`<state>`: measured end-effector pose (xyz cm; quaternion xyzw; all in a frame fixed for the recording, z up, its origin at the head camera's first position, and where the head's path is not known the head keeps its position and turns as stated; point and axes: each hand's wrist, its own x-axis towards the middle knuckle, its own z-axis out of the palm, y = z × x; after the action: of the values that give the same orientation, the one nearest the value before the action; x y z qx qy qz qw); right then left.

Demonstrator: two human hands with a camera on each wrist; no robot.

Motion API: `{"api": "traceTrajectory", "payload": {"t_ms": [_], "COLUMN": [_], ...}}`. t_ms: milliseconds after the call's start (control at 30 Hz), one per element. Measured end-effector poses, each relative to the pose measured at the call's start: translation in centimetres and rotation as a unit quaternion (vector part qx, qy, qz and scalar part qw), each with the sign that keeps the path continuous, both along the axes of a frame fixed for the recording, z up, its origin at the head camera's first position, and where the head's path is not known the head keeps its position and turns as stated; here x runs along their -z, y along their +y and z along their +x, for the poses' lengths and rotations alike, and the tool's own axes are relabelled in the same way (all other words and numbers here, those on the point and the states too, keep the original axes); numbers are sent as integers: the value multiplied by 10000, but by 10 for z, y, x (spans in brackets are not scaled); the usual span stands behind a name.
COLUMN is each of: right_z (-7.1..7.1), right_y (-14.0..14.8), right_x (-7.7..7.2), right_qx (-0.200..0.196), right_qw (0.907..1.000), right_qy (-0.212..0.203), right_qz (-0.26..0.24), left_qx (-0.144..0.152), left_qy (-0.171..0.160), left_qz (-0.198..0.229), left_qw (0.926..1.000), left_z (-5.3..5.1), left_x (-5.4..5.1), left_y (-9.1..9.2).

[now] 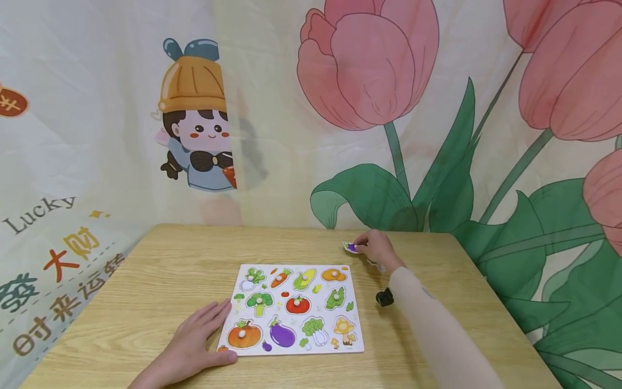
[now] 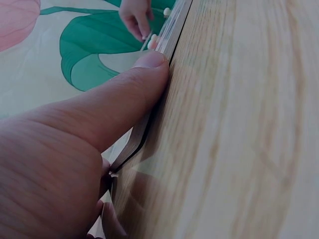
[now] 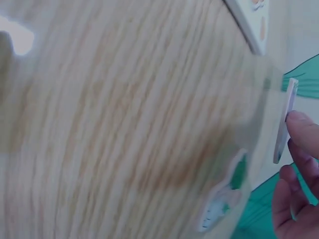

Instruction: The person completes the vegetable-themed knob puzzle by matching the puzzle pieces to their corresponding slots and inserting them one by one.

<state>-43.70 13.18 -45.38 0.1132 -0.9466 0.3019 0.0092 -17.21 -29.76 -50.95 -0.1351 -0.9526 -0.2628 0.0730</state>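
Observation:
A white vegetable puzzle board (image 1: pixel 316 294) lies flat on the table. My left hand (image 1: pixel 194 337) rests at its left side, fingers laid along the edge and thumb pressing the front left corner; in the left wrist view the thumb (image 2: pixel 129 94) touches the board's edge. Beyond the board's far right corner, my right hand (image 1: pixel 379 249) pinches a purple eggplant puzzle piece (image 1: pixel 350 247) just above the table. In the right wrist view the piece (image 3: pixel 285 124) is seen edge-on between thumb and fingers. Below that hand lies a green-and-white puzzle piece (image 3: pixel 222 194), mostly hidden in the head view.
Knobbed pieces such as the tomato (image 1: pixel 298 305) and the pumpkin (image 1: pixel 244 336) sit in the board. The eggplant picture (image 1: pixel 282 332), leafy green and mushroom show no knobs. A small black device (image 1: pixel 384 297) is by my right wrist. Behind the wooden table (image 1: pixel 175 259) hangs a printed curtain (image 1: pixel 272 162).

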Motion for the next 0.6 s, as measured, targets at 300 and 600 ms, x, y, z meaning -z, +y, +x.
{"api": "traceTrajectory", "payload": {"t_ms": [300,600], "right_z": [39,90], "right_y": [1,-14], "right_x": [-8,-10], "right_qx": [-654,-1053], "right_qw": [9977,9942], "right_qy": [-10,175], "right_qz": [197,154], "left_qx": [25,-49], "left_qy": [-62,21], "left_qz": [-29,-87], "left_qw": [10000,9999], "left_z": [-3,0], "left_x": [0,-1], "left_y": [2,3]}}
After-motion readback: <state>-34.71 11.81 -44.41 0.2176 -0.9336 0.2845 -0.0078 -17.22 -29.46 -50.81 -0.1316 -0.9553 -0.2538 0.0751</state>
